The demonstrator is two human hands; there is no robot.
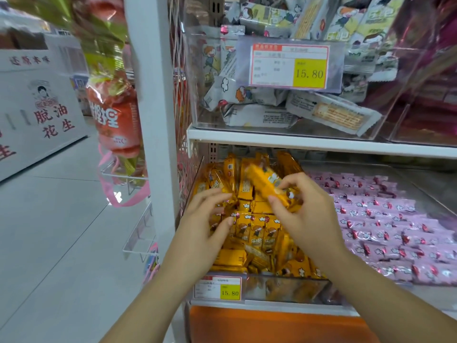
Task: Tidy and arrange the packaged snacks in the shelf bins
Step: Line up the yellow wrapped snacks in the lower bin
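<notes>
Forearms reached in from the bottom edge of the frame toward the lower shelf, closest to the lens. Largest in view was the white shelf unit (321, 142), carrying a clear upper bin (197, 100) of white cartoon-printed packets at upper centre. Below it, at centre, sat the clear lower bin (284, 289), heaped with yellow snack packets (257, 231). Some stood in a row; others lay crossed and tilted. Just beside it, to the right, lay rows of pink packets (385, 219).

My left hand (210, 219) was spread, fingers fairly straight, with the fingertips touching packets at the bin's left side and gripping nothing that I could make out. My right hand (306, 214) pinched one yellow packet (265, 183) between thumb and fingers. It was tilted, lifted clear above the heap and blurred by motion.

I judged the risks as follows. The pinch caught only the packet's lower end, so a quick turn could let it slip, and it might land among the pink packets and mix the stock. Pressing it into the crowded row could topple the standing packets or crush whatever is inside. The heap rose close to the top of the front wall, above the small price label (217, 288), so a careless sweep of the left hand could spill packets over the front to the floor.
</notes>
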